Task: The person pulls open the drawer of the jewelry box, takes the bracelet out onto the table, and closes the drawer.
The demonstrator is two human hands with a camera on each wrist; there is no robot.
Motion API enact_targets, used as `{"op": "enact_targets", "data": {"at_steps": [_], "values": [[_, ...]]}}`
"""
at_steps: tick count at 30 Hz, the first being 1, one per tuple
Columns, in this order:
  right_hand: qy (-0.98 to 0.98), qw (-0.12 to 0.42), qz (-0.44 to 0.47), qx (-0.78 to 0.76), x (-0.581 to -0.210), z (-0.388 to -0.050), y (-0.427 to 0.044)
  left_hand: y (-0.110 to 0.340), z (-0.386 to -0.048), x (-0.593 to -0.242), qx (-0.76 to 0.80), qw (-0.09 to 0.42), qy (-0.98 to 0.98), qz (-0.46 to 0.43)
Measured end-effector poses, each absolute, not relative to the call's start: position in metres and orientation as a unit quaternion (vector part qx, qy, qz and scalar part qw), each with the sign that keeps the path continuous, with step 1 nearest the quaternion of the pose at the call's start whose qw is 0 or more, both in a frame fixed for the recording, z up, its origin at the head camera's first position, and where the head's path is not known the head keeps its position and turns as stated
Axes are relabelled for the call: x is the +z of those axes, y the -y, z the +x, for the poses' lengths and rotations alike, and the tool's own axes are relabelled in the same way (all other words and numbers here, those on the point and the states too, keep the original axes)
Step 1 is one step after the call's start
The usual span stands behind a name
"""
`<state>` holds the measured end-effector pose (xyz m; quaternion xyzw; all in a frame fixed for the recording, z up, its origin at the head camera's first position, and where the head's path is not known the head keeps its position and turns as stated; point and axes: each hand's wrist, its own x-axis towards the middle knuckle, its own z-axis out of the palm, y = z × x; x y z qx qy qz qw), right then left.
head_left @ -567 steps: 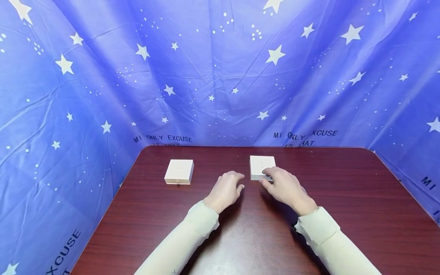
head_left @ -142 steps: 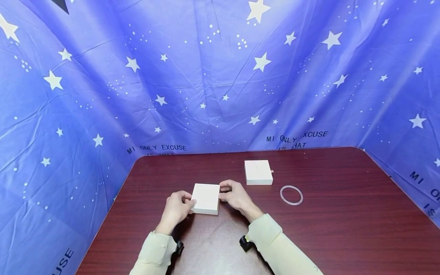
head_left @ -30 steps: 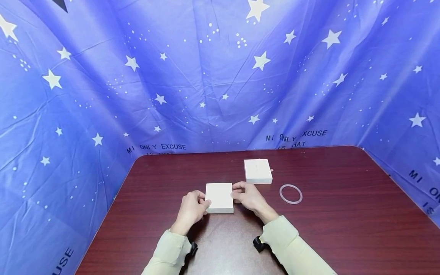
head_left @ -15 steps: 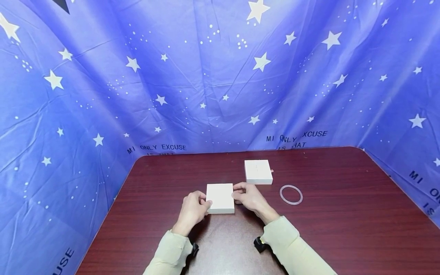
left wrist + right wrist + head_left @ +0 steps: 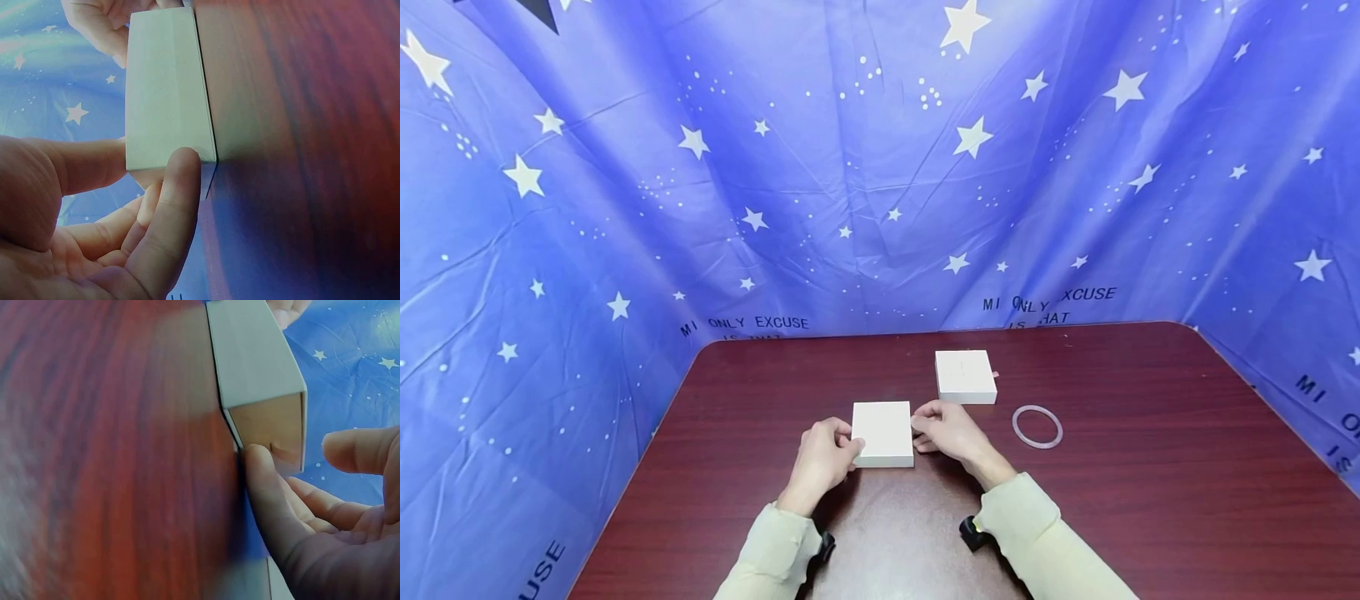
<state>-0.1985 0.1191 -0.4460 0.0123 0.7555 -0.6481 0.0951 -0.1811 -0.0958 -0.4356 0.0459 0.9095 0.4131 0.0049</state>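
A flat, square white box [image 5: 882,433] lies on the table between both hands. My left hand [image 5: 822,461] grips its left end, thumb and fingers on its edges. My right hand [image 5: 953,435] is at the box's right end. In the right wrist view that end is a tan inner panel [image 5: 262,425] set inside the white sleeve, with a small slit and a pinkish strip on it. One fingertip [image 5: 259,456] touches the panel's lower edge, while the thumb stands apart. Whether the hidden fingers touch the strip I cannot tell.
A second white box [image 5: 966,375] with a small tab on its right side sits behind my right hand. To the right lies a pale translucent ring [image 5: 1038,446], like a bangle. A starry blue curtain [image 5: 850,167] hangs behind the dark red table [image 5: 1150,467].
Since the oldest frame, the left-hand box has come to the centre front and the ring has appeared. It slid right after 4.7 seconds ago. Lately my right fingers have eased slightly off its end.
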Motion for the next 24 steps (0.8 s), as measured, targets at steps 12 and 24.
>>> {"op": "enact_targets", "data": {"at_steps": [12,24], "values": [[-0.771,0.127,-0.03,-0.623,-0.4443,-0.1973,-0.1283,0.0955,-0.1818,-0.4358,0.41,0.004,-0.911,0.045],[-0.763,0.139,-0.038,-0.63,-0.4502,-0.1985,-0.1271,0.0953,-0.1821,-0.4378,0.405,0.009,-0.913,0.042]]}}
